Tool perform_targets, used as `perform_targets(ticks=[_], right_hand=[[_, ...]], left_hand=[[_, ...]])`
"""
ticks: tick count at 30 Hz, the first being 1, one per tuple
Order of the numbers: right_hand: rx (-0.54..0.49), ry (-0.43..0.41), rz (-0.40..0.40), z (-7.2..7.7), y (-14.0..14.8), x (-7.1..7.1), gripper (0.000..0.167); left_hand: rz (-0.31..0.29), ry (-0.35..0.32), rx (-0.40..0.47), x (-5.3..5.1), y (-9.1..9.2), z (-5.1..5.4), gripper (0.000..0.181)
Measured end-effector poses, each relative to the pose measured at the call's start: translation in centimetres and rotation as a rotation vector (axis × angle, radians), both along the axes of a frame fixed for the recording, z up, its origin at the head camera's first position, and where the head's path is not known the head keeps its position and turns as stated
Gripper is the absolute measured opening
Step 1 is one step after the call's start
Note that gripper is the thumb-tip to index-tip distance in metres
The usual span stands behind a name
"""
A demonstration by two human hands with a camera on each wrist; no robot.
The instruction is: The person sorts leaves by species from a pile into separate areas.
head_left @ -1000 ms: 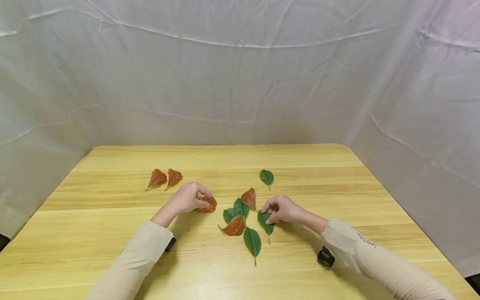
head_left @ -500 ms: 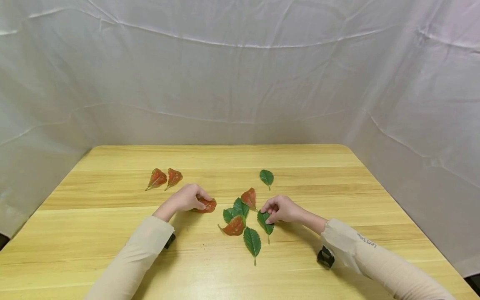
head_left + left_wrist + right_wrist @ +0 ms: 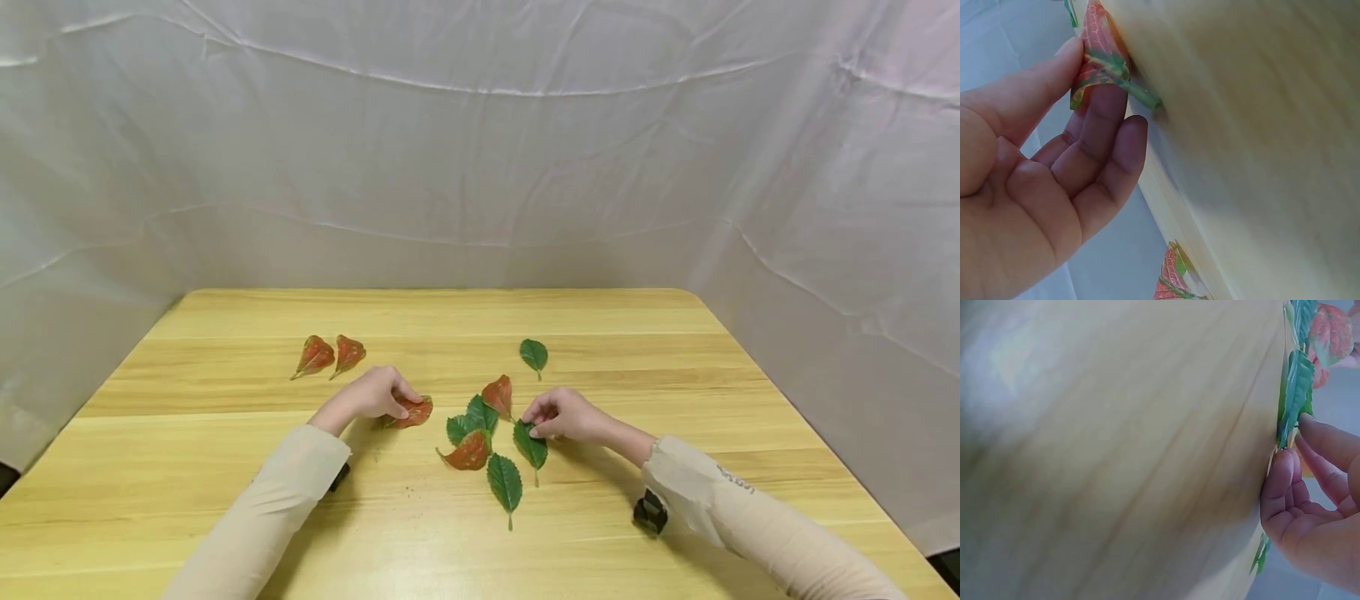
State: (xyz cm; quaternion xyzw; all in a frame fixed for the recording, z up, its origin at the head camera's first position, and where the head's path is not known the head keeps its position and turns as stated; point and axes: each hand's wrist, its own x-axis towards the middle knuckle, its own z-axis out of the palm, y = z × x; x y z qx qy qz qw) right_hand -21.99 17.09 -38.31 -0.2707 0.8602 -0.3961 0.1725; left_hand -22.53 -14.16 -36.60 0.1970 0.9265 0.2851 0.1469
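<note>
My left hand (image 3: 375, 395) pinches a red leaf (image 3: 417, 412) with green edges, low over the wooden table. In the left wrist view the thumb lies on one side of that leaf (image 3: 1100, 37) and the fingers on the other; its green stem points toward the tabletop. On the right, my other hand (image 3: 567, 416) pinches the upper end of a toothed green leaf (image 3: 531, 446), its stem pointing toward me. The right wrist view has this green leaf (image 3: 1298, 387) at the thumb and fingertips, close to the table surface.
Between the hands lies a loose cluster: a curled red leaf (image 3: 468, 451), another red leaf (image 3: 498, 395), overlapping green leaves (image 3: 481, 412) and a green leaf (image 3: 504, 482) nearer me. Two red leaves (image 3: 315, 356) lie back left, one green leaf (image 3: 533, 354) back right. Pale cloth (image 3: 450, 167) surrounds the table.
My left hand has shifted very slightly, and its thumb now lies further over the red leaf. The right hand stays at the green leaf; the other leaves have not moved.
</note>
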Motion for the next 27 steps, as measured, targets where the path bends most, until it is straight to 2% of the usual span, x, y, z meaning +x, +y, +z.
perform_targets(ticks=[6,11,15,27], right_hand=[[-0.039,-0.017,-0.029,0.2,-0.1,-0.1,0.01],[-0.079,-0.005,-0.017,0.7,-0.6,0.0,0.013],[-0.087,-0.034,-0.014,0.8,-1.3,0.2,0.014],[-0.097,-0.08,0.009,0.7,-2.9,0.7,0.02]], left_hand=[[0.016,-0.013,-0.002,-0.1,0.0,0.0,0.026],[0.012,-0.013,-0.007,-0.1,0.1,0.0,0.026],[-0.005,-0.003,-0.002,-0.1,0.0,0.0,0.025],[-0.001,-0.009,0.002,-0.1,0.0,-0.1,0.025]])
